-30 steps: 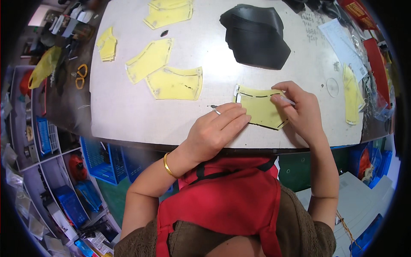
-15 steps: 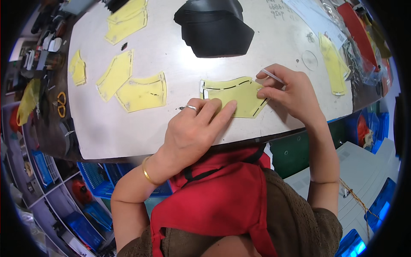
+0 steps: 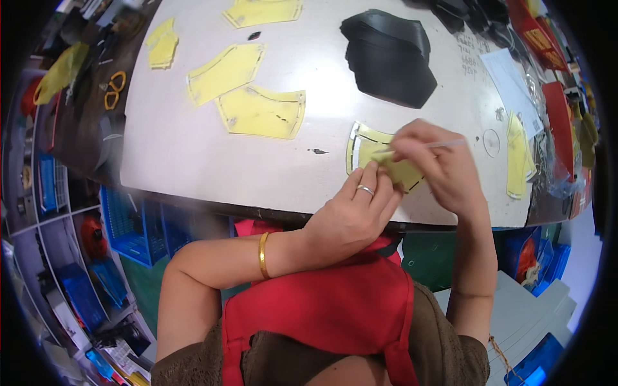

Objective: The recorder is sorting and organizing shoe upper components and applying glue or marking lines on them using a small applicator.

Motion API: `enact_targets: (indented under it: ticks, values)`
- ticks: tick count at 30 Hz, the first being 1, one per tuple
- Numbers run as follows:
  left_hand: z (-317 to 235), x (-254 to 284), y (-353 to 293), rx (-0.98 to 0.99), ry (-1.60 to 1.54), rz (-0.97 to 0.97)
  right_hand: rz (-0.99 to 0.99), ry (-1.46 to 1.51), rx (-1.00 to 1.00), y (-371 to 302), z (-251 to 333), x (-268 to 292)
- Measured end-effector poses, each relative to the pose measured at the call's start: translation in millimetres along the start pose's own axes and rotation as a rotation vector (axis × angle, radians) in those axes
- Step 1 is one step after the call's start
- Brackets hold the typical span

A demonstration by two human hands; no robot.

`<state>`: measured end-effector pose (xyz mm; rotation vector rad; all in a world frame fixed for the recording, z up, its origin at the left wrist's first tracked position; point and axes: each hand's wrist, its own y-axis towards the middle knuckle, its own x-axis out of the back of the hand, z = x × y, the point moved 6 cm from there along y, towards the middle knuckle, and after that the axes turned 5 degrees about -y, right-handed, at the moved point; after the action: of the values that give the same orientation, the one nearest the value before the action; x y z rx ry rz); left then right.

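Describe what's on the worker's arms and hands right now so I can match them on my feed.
Both forearms are bare, with no sleeves reaching them and no gloves. The left hand has a silver-coloured ring on one finger, and a plain gold-coloured bangle circles the left wrist. The right hand shows no ring or band that I can make out.

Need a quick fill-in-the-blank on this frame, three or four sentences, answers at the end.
1. Both hands work on a ____ cut piece at the table's near edge.
2. The left hand wears a ring and a ____ bangle on the wrist.
3. The right hand holds a thin ____ tool.
4. The stack farther back is ____.

Answers: yellow; gold; white; black
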<state>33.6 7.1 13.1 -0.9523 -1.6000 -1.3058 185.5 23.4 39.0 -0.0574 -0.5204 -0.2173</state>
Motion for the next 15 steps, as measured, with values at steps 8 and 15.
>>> enact_targets:
  ticks: [8, 15]
  values:
    - [0.2, -1.1, 0.6, 0.053, -0.084, -0.008, 0.089, -0.714, 0.488, 41.3, 25.9, -35.9]
    - [2.6, 3.0, 7.2, 0.086, -0.136, 0.012, -0.032, -0.635, 0.371, 18.6, 17.7, -15.4]
